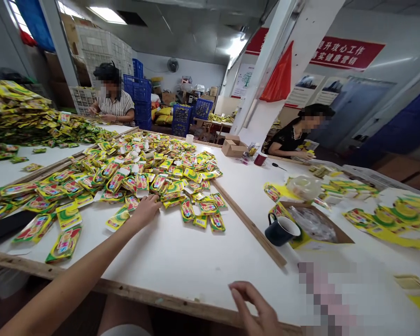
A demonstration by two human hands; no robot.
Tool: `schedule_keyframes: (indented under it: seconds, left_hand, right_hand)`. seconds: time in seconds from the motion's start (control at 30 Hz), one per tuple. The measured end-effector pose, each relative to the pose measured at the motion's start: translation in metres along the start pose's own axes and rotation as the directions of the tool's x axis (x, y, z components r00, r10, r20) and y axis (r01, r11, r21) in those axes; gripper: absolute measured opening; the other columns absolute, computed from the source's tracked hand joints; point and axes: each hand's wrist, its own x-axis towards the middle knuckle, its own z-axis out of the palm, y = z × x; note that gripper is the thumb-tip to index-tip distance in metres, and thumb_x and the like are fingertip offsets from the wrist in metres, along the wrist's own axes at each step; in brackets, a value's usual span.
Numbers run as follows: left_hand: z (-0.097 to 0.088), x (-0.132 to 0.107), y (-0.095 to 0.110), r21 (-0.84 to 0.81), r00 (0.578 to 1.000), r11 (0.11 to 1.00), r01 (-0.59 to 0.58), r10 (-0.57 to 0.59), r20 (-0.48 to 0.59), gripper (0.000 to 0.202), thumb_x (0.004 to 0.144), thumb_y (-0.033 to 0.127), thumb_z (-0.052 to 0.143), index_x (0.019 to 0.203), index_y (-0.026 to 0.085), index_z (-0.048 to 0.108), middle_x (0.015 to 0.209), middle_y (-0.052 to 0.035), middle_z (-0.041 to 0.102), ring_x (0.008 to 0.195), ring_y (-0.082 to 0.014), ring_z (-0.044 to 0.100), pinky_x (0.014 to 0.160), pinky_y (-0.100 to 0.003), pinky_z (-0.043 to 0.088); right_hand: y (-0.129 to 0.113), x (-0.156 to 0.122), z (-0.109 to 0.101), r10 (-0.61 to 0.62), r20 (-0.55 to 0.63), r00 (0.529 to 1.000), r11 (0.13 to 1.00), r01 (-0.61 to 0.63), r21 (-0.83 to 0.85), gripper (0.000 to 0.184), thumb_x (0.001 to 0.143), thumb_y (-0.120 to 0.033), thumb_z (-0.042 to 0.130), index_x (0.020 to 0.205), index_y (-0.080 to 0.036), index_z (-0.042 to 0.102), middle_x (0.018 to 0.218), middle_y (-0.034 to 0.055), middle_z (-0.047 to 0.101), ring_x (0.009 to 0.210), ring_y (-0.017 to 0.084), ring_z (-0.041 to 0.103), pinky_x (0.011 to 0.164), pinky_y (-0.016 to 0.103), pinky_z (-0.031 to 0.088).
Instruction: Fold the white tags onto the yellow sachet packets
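Left hand [145,208] rests flat-fingered on the packets [140,181], right hand [257,310] slack, empty; pinching one edge packet seems cleanest.

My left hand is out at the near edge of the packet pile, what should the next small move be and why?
Probably close the left hand on the packet beside it and slide it back onto the bare table. The hand touches the near rim of the pile, and the right hand lies open at the table's front edge.
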Motion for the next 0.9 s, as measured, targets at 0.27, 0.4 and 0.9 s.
schedule_keyframes:
  seconds: [0.27, 0.4, 0.9]
  left_hand:
    - [0.032, -0.066, 0.084, -0.18, 0.993, 0.977, 0.117, -0.111, 0.045, 0.016, 0.074, 0.007, 0.046, 0.075, 0.02, 0.055, 0.06, 0.0014, 0.062, 0.056, -0.0159, 0.059, 0.053, -0.023, 0.039]
    - [0.049, -0.093, 0.108, -0.431, 0.967, 0.865, 0.256, -0.234, 0.106, 0.014, 0.086, 0.022, 0.044, 0.075, 0.021, 0.053, 0.064, 0.0007, 0.063, 0.055, -0.0143, 0.057, 0.049, -0.021, 0.037]
    - [0.067, -0.132, 0.103, -0.785, 0.955, 0.562, 0.26, -0.271, 0.121, 0.031, 0.087, 0.037, 0.056, 0.11, 0.025, 0.038, 0.09, -0.0021, 0.065, 0.076, -0.017, 0.062, 0.067, -0.026, 0.049]
  right_hand:
    - [-0.015, 0.01, 0.105, -0.121, -0.017, 0.992, 0.982, 0.122, 0.147, 0.043, 0.075, -0.03, 0.069, 0.116, -0.024, 0.059, 0.114, 0.0076, 0.066, 0.1, 0.025, 0.064, 0.083, 0.033, 0.053]
    - [-0.014, 0.011, 0.121, -0.073, 0.06, 0.996, 0.984, 0.062, 0.169, 0.028, 0.081, -0.031, 0.064, 0.108, -0.024, 0.058, 0.098, 0.0051, 0.07, 0.08, 0.021, 0.067, 0.072, 0.031, 0.054]
    - [0.0, 0.013, 0.119, -0.029, 0.023, 0.999, 0.893, 0.016, 0.451, 0.03, 0.088, -0.032, 0.057, 0.115, -0.023, 0.047, 0.094, 0.0058, 0.07, 0.085, 0.02, 0.069, 0.077, 0.031, 0.055]
